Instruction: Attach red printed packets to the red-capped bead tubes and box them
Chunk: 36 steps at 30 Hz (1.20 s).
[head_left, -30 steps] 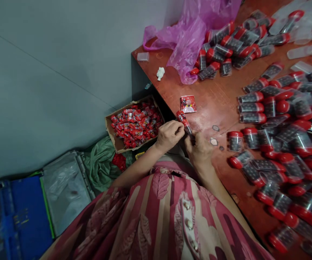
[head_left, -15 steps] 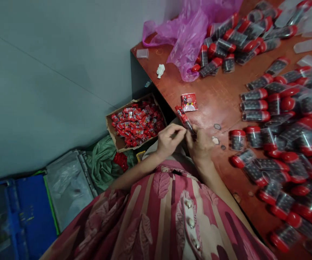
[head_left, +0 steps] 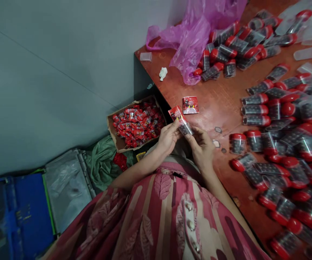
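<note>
Just off the table's edge, a small flat red-and-black packet (head_left: pixel 179 117) is held between my two hands. Its upper part is printed red; the lower end is dark and looks glossy. My left hand (head_left: pixel 168 137) pinches its left side with thumb and fingers. At the lower right end, my right hand (head_left: pixel 202 146) grips it, thumb in front and fingers partly hidden behind. A similar square red printed packet (head_left: pixel 191 104) lies on the table beside it. Below and left of the table stands a cardboard box (head_left: pixel 112 134) full of small red wrapped pieces (head_left: pixel 136 124).
On the red-brown table (head_left: pixel 212 112) lie many clear dotted containers with red caps (head_left: pixel 256 109). A pink plastic bag (head_left: pixel 189 54), a crumpled white scrap (head_left: pixel 163 73) and a small clear piece (head_left: pixel 145 56) lie near its far corner. Green fabric (head_left: pixel 101 162) and a blue crate (head_left: pixel 33 202) sit lower left.
The packet has turned so that its broad printed face shows instead of its narrow side. My left hand has closed onto its side, and the right thumb now lies across its lower end.
</note>
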Available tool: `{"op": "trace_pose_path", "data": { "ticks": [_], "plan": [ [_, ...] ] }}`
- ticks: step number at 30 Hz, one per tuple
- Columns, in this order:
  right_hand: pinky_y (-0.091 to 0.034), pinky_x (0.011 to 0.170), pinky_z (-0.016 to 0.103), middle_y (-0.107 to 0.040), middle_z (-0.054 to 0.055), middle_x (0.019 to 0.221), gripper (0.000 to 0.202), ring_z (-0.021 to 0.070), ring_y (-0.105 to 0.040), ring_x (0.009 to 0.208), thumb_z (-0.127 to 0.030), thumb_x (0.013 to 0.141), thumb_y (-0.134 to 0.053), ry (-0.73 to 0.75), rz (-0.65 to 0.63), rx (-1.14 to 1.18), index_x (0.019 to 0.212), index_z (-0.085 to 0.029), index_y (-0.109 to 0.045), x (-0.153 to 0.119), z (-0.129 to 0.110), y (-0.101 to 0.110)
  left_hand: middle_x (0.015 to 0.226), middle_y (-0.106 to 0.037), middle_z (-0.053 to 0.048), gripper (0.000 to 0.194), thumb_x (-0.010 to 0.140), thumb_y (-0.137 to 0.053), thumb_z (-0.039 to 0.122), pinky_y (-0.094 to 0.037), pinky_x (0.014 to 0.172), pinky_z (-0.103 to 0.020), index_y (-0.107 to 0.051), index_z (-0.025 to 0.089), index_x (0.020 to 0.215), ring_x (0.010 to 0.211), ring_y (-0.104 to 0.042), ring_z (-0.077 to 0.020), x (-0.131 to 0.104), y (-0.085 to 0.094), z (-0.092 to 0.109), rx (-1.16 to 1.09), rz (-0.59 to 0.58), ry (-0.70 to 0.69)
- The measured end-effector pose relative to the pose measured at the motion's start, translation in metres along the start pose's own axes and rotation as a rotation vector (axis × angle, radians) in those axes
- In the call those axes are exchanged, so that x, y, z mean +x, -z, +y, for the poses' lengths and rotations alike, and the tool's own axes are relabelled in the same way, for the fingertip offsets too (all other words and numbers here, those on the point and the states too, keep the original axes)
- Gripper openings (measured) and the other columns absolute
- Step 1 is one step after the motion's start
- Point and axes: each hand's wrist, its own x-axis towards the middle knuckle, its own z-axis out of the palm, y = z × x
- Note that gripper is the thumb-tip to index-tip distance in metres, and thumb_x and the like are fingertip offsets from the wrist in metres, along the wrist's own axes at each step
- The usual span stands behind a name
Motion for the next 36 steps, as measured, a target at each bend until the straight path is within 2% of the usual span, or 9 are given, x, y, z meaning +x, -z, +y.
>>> {"op": "trace_pose_path", "data": {
  "ticks": [2, 4, 9, 14, 18, 21, 24, 32, 36],
  "plan": [
    [-0.057, 0.075, 0.037, -0.071, 0.004, 0.094, 0.032, 0.0177, -0.067, 0.079, -0.034, 0.073, -0.071, -0.167, 0.034, 0.161, 0.100, -0.020, -0.063, 0.000, -0.001, -0.001, 0.081, -0.068, -0.007, 0.034, 0.069, -0.074, 0.042, -0.048, 0.075, -0.028, -0.063, 0.012, 0.079, 0.084, -0.065, -0.0177, 0.000, 0.000, -0.002, 0.004, -0.018, -0.013],
    [-0.056, 0.070, 0.034, -0.070, 0.002, 0.084, 0.031, 0.0153, -0.066, 0.069, -0.032, 0.067, -0.076, -0.258, 0.071, 0.257, 0.093, -0.019, -0.063, 0.001, -0.002, -0.003, 0.078, -0.067, -0.006, 0.036, 0.066, -0.075, 0.043, -0.048, 0.072, -0.027, -0.063, 0.011, 0.078, 0.079, -0.064, -0.0164, 0.000, 0.000, -0.007, 0.019, -0.019, -0.030],
    [-0.054, 0.072, 0.033, -0.069, 0.000, 0.078, 0.029, 0.0128, -0.063, 0.066, -0.029, 0.063, -0.078, -0.207, 0.187, 0.293, 0.086, -0.018, -0.063, 0.005, -0.002, -0.006, 0.065, -0.060, 0.000, 0.032, 0.068, -0.074, 0.041, -0.044, 0.059, -0.022, -0.063, 0.012, 0.073, 0.057, -0.054, -0.0076, -0.003, -0.003, -0.022, 0.035, -0.041, -0.051],
    [-0.053, 0.066, 0.030, -0.067, -0.001, 0.076, 0.029, 0.0111, -0.061, 0.062, -0.027, 0.063, -0.077, -0.276, 0.156, 0.409, 0.087, -0.018, -0.064, 0.009, -0.002, -0.004, 0.070, -0.063, -0.003, 0.032, 0.068, -0.075, 0.041, -0.046, 0.060, -0.023, -0.064, 0.011, 0.074, 0.061, -0.058, -0.0097, -0.004, -0.005, -0.014, -0.009, -0.089, -0.049],
    [-0.051, 0.057, 0.024, -0.064, -0.003, 0.070, 0.026, 0.0089, -0.060, 0.056, -0.022, 0.059, -0.078, -0.404, 0.124, 0.624, 0.081, -0.018, -0.065, 0.011, -0.003, -0.002, 0.080, -0.069, -0.006, 0.036, 0.067, -0.075, 0.043, -0.051, 0.073, -0.030, -0.066, 0.013, 0.083, 0.075, -0.065, -0.0160, -0.002, -0.003, -0.005, -0.036, -0.046, -0.098],
    [-0.051, 0.056, 0.021, -0.064, -0.004, 0.071, 0.026, 0.0074, -0.060, 0.056, -0.020, 0.058, -0.079, -0.412, 0.145, 0.676, 0.080, -0.018, -0.065, 0.011, -0.003, -0.003, 0.083, -0.070, -0.004, 0.034, 0.065, -0.076, 0.038, -0.053, 0.078, -0.032, -0.069, 0.014, 0.087, 0.075, -0.066, -0.0154, 0.001, 0.002, -0.006, 0.147, 0.024, -0.233],
    [-0.052, 0.059, 0.023, -0.065, -0.004, 0.072, 0.025, 0.0077, -0.060, 0.059, -0.020, 0.061, -0.079, -0.364, 0.162, 0.636, 0.082, -0.018, -0.065, 0.010, -0.002, -0.004, 0.078, -0.070, -0.003, 0.029, 0.068, -0.073, 0.039, -0.055, 0.075, -0.031, -0.072, 0.015, 0.083, 0.070, -0.065, -0.0140, 0.002, 0.008, -0.007, 0.360, 0.067, -0.327],
    [-0.051, 0.058, 0.023, -0.067, -0.003, 0.070, 0.023, 0.0083, -0.061, 0.058, -0.017, 0.059, -0.079, -0.350, 0.171, 0.625, 0.079, -0.017, -0.067, 0.008, -0.006, -0.004, 0.075, -0.071, -0.002, 0.020, 0.078, -0.064, 0.035, -0.054, 0.064, -0.024, -0.072, 0.016, 0.081, 0.066, -0.066, -0.0130, 0.004, 0.013, -0.002, 0.699, 0.032, -0.511],
    [-0.051, 0.055, 0.022, -0.067, -0.003, 0.070, 0.025, 0.0082, -0.061, 0.056, -0.017, 0.058, -0.079, -0.412, 0.151, 0.679, 0.080, -0.017, -0.067, 0.008, -0.007, -0.005, 0.075, -0.071, -0.003, 0.017, 0.082, -0.060, 0.029, -0.050, 0.062, -0.021, -0.071, 0.016, 0.079, 0.063, -0.063, -0.0103, 0.000, 0.014, 0.001, 0.964, 0.071, -0.810]
  ]
}}
